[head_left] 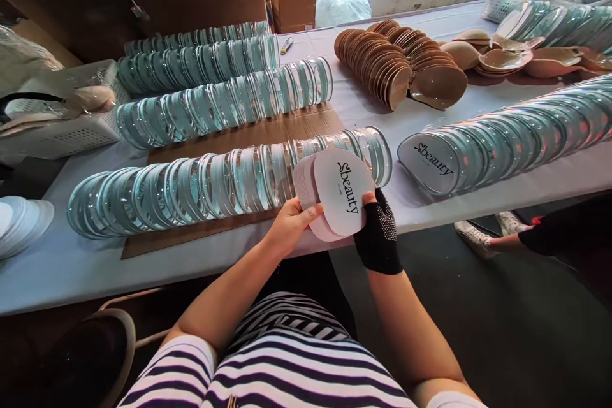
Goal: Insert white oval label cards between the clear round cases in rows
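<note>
Between my two hands is a stack of white rounded cards (335, 204), the front one printed "beauty" in black. My bare left hand (292, 224) grips the stack's left side, its thumb on the front. On the right edge, my right hand (380, 229), in a black fingerless glove with white dots, closes round the cards with its thumb on the printed face. Just behind them runs a long row of clear, glass-like discs (210, 182) standing on edge on a cardboard sheet (138, 245). The hands hide part of that row.
More disc rows (224, 102) stand behind. Brown spoon-shaped pieces (373, 64) lie at the back. On the right is a row of discs with a "beauty" card (430, 162) at its end. A white basket (71, 134) and white discs (23, 223) are left. Another person's feet (478, 236) show at right.
</note>
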The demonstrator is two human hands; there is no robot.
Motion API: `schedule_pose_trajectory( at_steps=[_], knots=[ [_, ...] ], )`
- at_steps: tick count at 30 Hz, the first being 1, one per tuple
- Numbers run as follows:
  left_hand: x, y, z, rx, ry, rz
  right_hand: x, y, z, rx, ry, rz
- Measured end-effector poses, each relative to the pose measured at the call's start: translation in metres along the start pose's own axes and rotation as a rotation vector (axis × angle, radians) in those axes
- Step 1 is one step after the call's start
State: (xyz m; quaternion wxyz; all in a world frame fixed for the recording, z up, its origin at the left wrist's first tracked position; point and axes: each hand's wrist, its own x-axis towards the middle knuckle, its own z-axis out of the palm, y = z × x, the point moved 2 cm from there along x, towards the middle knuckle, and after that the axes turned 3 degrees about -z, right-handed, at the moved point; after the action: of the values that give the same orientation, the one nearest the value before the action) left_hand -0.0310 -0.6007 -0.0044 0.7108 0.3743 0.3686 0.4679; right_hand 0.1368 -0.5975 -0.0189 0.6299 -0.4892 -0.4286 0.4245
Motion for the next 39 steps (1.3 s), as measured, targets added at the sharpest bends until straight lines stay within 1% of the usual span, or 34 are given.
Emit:
schedule_pose_trajectory(
  at_steps=[2, 4, 7, 9, 11, 15, 16, 17, 18, 19, 21, 23, 24, 25, 27, 29, 34, 36, 39],
  knots=[
    [0.0, -0.003, 0.0, -0.012, 0.041, 0.054, 0.0, -0.005, -0.004, -0.152, 0.067, -0.113],
    [0.0, -0.004, -0.001, 0.016, 0.08, 0.124, 0.0, -0.006, -0.007, -0.285, 0.104, -0.195],
    [-0.001, -0.003, -0.004, 0.171, 0.18, 0.208, -0.002, -0.005, -0.008, -0.414, 0.111, -0.291],
    [-0.003, -0.001, -0.006, 0.287, 0.244, 0.225, -0.003, -0.004, -0.01, -0.483, 0.134, -0.354],
    [-0.005, 0.002, -0.007, 0.354, 0.286, 0.232, -0.004, -0.004, -0.012, -0.559, 0.167, -0.451],
    [-0.006, 0.002, -0.009, 0.358, 0.352, 0.258, -0.01, -0.01, -0.013, -0.665, 0.193, -0.748],
    [-0.006, 0.0, -0.01, 0.344, 0.359, 0.255, -0.013, -0.011, -0.013, -0.669, 0.194, -0.794],
    [-0.005, -0.003, -0.012, 0.322, 0.36, 0.251, -0.015, -0.012, -0.012, -0.656, 0.199, -0.806],
    [-0.004, -0.006, -0.013, 0.293, 0.357, 0.246, -0.016, -0.013, -0.011, -0.617, 0.204, -0.773],
    [-0.003, -0.01, -0.014, 0.257, 0.353, 0.239, -0.016, -0.014, -0.01, -0.551, 0.204, -0.695],
    [-0.002, -0.016, -0.015, 0.185, 0.34, 0.227, -0.014, -0.014, -0.005, -0.344, 0.165, -0.452],
    [-0.002, -0.019, -0.014, 0.145, 0.322, 0.223, -0.01, -0.014, 0.001, -0.104, 0.095, -0.205],
    [-0.002, -0.019, -0.013, 0.135, 0.306, 0.225, -0.008, -0.015, 0.004, -0.006, 0.077, -0.12],
    [-0.002, -0.018, -0.011, 0.127, 0.286, 0.228, -0.006, -0.017, 0.006, 0.065, 0.082, -0.071],
    [-0.002, -0.015, -0.01, 0.115, 0.246, 0.231, -0.003, -0.02, 0.007, 0.135, 0.134, -0.038],
    [-0.003, -0.013, -0.01, 0.127, 0.228, 0.232, -0.003, -0.023, 0.006, 0.118, 0.186, -0.058],
    [-0.004, -0.012, -0.011, 0.218, 0.25, 0.263, -0.002, -0.026, -0.002, -0.143, 0.378, -0.177],
    [-0.005, -0.012, -0.01, 0.209, 0.249, 0.247, 0.001, -0.023, -0.003, -0.186, 0.395, -0.177],
    [-0.006, -0.012, -0.007, 0.184, 0.238, 0.217, 0.005, -0.016, -0.004, -0.246, 0.4, -0.138]
  ],
)
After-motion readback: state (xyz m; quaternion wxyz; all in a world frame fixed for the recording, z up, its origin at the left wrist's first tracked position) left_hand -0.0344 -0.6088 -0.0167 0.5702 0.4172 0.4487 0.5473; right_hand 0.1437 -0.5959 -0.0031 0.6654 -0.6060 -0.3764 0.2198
